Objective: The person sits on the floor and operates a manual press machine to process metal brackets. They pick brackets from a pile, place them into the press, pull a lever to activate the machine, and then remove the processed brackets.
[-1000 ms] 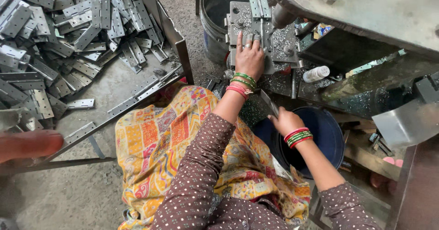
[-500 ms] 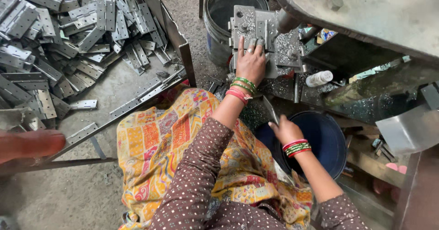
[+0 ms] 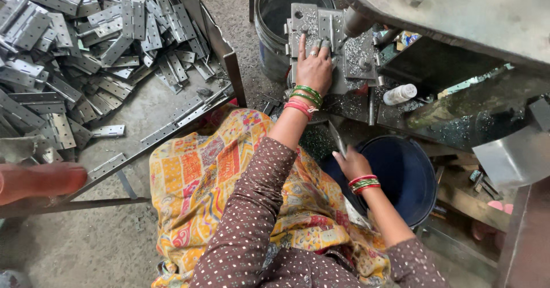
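While hemmed, left hand (image 3: pixel 313 70) on hinge plate (image 3: pixel 314 29).

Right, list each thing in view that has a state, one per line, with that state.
left hand: flat, fingers spread, pressing on the metal plate
metal plate: lying on the machine bed, covered with shavings
right hand: closed around a thin metal piece
thin metal piece: held, tilted, over the blue bucket
blue bucket: upright, open
grey bucket: upright, open
hinge plates: loose heap
white bottle: on its side
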